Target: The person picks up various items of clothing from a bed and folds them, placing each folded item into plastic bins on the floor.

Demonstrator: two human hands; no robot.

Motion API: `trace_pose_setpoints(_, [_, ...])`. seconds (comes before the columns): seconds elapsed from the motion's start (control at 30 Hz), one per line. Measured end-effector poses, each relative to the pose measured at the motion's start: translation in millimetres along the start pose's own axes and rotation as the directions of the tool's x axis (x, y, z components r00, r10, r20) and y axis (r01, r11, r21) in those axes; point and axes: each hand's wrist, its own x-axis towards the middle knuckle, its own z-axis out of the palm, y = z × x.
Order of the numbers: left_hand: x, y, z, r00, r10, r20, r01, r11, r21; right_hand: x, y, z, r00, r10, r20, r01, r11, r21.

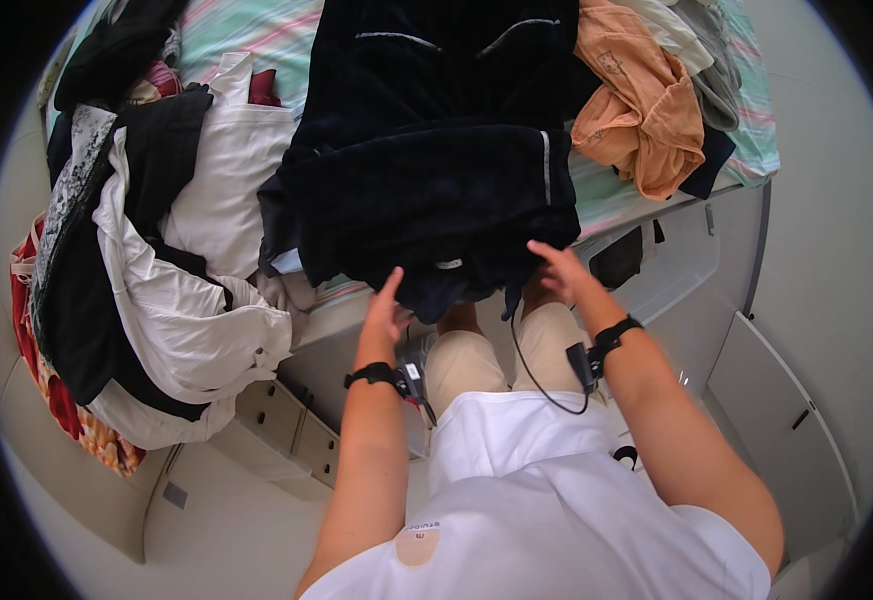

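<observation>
A dark navy plush garment lies across the bed in front of me, its near part folded over. A small pale label shows near its front edge, and dark cloth hangs past the bed's edge there. My left hand is at the garment's near left, thumb raised and apart from the fingers. By the near right corner is my right hand, its thumb stretched towards the cloth and the fingers spread below. Neither hand shows cloth clasped in it; any light contact is hard to tell.
White and black clothes are heaped on the left, partly hanging over the edge. An orange garment lies to the right on the striped bed sheet. Below stand a drawer unit and a clear plastic bin. A black cable hangs from my right wrist strap.
</observation>
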Motion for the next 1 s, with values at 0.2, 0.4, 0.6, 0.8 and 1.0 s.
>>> trace_pose_setpoints(0.2, [-53.1,13.7,18.0,0.972,0.169,0.165,-0.167,0.986,-0.030,12.7,38.7,29.2,0.976,-0.213,0.046,0.213,0.977,0.004])
trace_pose_setpoints(0.4, [-105.6,-3.4,-31.4,0.931,0.209,0.299,-0.204,0.978,-0.048,-61.9,33.2,7.2,0.955,-0.193,0.226,0.163,0.976,0.147])
trace_pose_setpoints(0.6, [-129.7,-60.4,-57.5,0.900,0.206,0.384,-0.170,0.977,-0.128,-113.9,69.7,-14.5,0.959,-0.184,0.216,0.166,0.981,0.100])
trace_pose_setpoints(0.8, [-168.7,-82.9,-75.2,0.892,0.209,0.400,-0.189,0.978,-0.089,-132.0,90.8,-37.8,0.926,-0.247,0.285,0.264,0.964,-0.022])
trace_pose_setpoints(1.0, [-192.5,-135.2,-73.6,0.888,0.308,0.341,-0.244,0.945,-0.217,-146.0,90.5,-60.1,0.937,-0.244,0.251,0.285,0.948,-0.144])
